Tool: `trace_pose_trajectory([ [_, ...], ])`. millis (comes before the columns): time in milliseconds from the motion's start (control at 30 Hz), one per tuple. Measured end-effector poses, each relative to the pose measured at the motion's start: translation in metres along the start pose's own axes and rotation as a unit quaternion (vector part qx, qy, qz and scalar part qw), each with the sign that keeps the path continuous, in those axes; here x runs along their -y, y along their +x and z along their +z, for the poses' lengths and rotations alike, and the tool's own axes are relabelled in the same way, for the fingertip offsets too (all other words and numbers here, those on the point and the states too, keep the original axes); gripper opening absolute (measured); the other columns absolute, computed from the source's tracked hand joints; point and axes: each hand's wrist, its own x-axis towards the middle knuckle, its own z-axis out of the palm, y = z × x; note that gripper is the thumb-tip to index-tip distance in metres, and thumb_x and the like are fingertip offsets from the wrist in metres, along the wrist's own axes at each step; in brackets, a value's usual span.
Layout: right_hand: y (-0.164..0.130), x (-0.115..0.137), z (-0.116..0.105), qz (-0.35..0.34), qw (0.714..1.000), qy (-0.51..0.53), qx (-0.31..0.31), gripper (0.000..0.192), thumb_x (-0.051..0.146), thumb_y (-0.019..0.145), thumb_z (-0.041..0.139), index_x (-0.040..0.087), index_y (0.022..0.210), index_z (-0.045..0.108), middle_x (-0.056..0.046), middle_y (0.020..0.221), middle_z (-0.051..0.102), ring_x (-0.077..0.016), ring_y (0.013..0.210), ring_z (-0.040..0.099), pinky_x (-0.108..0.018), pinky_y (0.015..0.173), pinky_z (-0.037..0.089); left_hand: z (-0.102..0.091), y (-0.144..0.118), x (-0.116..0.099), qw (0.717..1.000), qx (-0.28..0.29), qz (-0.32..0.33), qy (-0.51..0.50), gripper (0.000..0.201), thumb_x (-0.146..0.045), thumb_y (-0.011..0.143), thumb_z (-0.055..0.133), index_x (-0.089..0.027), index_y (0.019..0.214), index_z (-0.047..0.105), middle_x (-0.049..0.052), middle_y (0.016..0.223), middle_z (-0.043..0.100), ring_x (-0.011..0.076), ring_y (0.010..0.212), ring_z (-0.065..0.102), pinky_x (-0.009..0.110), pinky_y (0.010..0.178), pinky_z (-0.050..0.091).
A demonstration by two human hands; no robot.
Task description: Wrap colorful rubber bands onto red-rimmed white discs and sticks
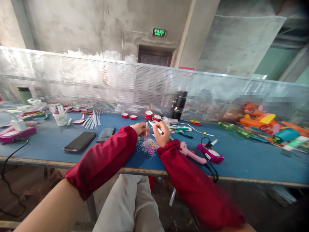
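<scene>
Pinched upright in my left hand (140, 129) is a narrow light-brown strip (146, 128), like a small wooden stick. My right hand (162, 133) grips a white marker with a black end (158, 129), its tip pointing left towards the strip and close to it. Whether the tip touches the strip I cannot tell. Below both hands, on the blue tabletop (142, 163), lies a loose heap of small colourful rubber-band-like loops (149, 146). Just behind the hands stand red patterned tape rolls (148, 115).
A dark phone (80, 141) lies left of my left arm. Near my right forearm are a pink glue gun (193, 154) and a purple power strip (211, 153) with a black cord. A black bottle (179, 106) stands by the perforated metal screen (106, 77). Orange toys (259, 122) lie right.
</scene>
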Motion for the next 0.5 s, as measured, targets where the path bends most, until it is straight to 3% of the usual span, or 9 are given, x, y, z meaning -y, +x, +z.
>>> trace_pose_trajectory([
  [500,-0.0004,0.0027,0.0007,-0.006,1.000,0.007,0.012,0.016,0.032,0.091,0.054,0.023,0.080,0.061,-0.002,0.078,0.067,-0.0186,0.075,0.062,-0.032,0.073,0.048,0.0021,-0.0036,-0.0030,1.000,0.009,0.001,0.007,0.019,-0.031,0.090,0.062,-0.015,0.094,0.052,0.003,0.077,0.071,0.0104,0.054,0.064,0.017,0.049,0.041],
])
